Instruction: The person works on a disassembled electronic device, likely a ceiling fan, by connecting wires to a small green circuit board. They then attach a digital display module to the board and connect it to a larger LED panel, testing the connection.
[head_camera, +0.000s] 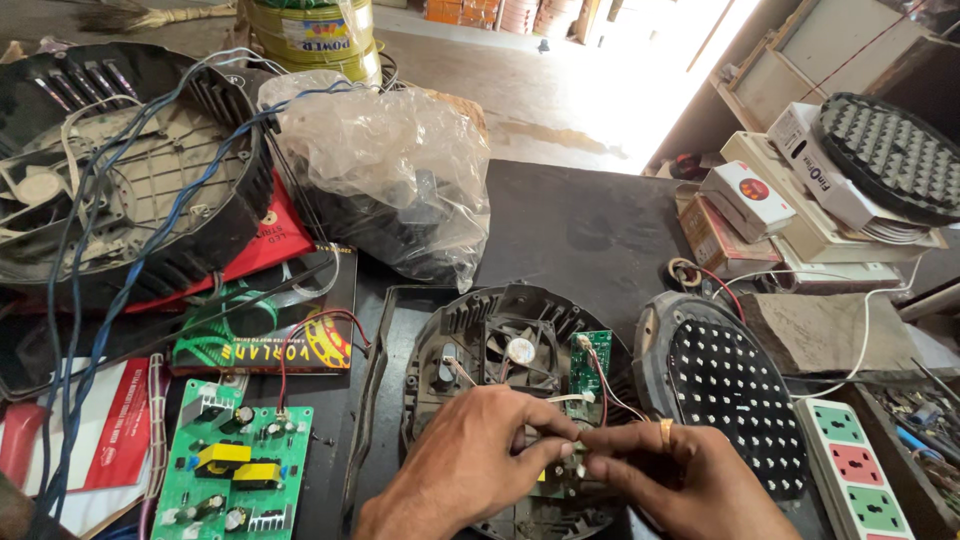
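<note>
**Inspector:** Your left hand (470, 455) and right hand (665, 470) meet over the round black housing (520, 400) at the bench's front edge. Fingers (560, 450) are narrow, pinched on a small pale part; I cannot tell what it is.

**Operator:** And around it?

**Inspector:** Inside the housing, a fan (518, 352) sits beside a small green board (590, 365) with red and white wires. Your LED panel (740, 400) lies just right of it, a green circuit board (235, 470) well left, a power strip (860, 470) far right.
</note>
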